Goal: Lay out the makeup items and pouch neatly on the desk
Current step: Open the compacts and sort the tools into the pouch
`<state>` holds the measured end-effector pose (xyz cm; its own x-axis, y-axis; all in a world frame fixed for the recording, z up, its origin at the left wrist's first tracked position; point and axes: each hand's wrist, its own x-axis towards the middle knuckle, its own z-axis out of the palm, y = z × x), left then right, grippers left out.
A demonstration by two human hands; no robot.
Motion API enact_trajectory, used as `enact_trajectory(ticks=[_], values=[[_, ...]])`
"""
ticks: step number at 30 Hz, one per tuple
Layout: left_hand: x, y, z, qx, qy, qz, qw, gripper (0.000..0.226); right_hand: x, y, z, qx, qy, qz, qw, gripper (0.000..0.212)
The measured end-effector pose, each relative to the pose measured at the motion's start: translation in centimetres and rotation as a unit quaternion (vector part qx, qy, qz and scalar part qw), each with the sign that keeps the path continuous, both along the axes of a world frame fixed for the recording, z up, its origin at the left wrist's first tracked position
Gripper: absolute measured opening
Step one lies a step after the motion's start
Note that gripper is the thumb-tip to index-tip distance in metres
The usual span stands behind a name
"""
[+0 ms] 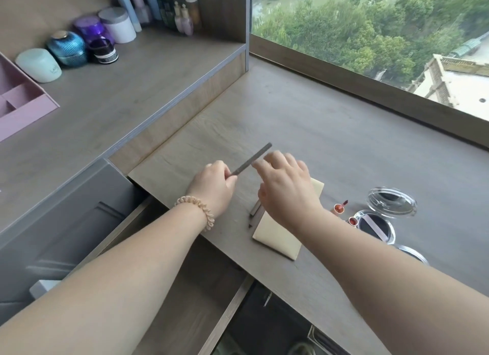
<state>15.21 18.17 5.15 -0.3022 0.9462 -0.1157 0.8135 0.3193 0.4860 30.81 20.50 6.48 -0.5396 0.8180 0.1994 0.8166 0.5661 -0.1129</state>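
- Above the middle of the table (304, 111), a slim grey pencil (251, 159) hangs in the air, tilted, its far end pointing up and away toward the window (370, 23).
- Left hand (213, 186) has it pinched at the near end, grip closed tight around the stick, knuckles up, wrist slightly raised off the table, a coiled beige hair tie (197, 209) round the wrist.
- Right hand (287, 188) hovers just beside the pencil's upper half, palm down, fingers loosely spread and curved; its grip is open and I can't tell whether the fingertips touch the pencil.
- Under that right hand lies the pouch (275, 235), flat, cream-coloured, set at an angle on the table, partly covered by the wrist.
- Two more dark pencils (254, 213) peek out at the pouch's left edge, lying across it.
- Just right of the pouch: two small reddish lip tubes (339, 208), then an open round compact (375, 226) with its clear lid (391, 201) flipped up.
- Further out, a drawer (185, 288) stands open below the table edge.
- Up on the raised shelf (119, 90) at left, jars and bottles (116, 23) stand in a row beside a pink organiser (21, 103).
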Motion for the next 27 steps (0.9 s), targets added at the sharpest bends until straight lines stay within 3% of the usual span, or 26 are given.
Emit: enact_trajectory(ticks=[3,7,10,15,18,20,22,24,27], values=[[-0.3,-0.2,2.9,0.035,-0.062,-0.061,0.996,0.011,-0.3,1.2,0.5,0.072,-0.011,0.05,0.996,0.036],[-0.3,-0.4,5.8,0.03,-0.148,-0.099,0.983,0.021,-0.3,2.1,2.0,0.005,-0.049,0.055,0.997,0.013],[0.0,-0.8,7.1,-0.017,-0.122,-0.181,0.976,0.032,-0.1,1.3,3.1,-0.023,-0.034,0.114,0.993,0.017],[1.3,-1.8,8.1,-0.06,-0.11,-0.247,0.961,0.046,1.7,1.4,5.0,0.027,-0.036,0.196,0.98,0.029],[1.4,-2.0,9.1,-0.031,-0.062,-0.265,0.962,0.048,2.5,3.5,5.8,0.021,-0.057,0.155,0.986,0.025],[-1.6,-2.8,8.8,-0.015,-0.059,-0.198,0.978,0.047,6.8,6.1,7.0,-0.023,-0.126,-0.004,0.992,0.029],[-6.3,-4.1,7.4,0.005,-0.098,-0.062,0.993,0.047,12.6,7.7,8.5,-0.025,-0.15,-0.133,0.979,0.03],[-8.7,-5.1,6.1,0.002,-0.112,0.027,0.993,0.047,14.2,8.0,9.0,-0.022,-0.092,-0.167,0.981,0.025],[-6.1,-3.6,4.5,-0.02,-0.149,0.034,0.988,0.04,9.3,7.4,7.6,-0.103,0.022,-0.12,0.987,0.018]])
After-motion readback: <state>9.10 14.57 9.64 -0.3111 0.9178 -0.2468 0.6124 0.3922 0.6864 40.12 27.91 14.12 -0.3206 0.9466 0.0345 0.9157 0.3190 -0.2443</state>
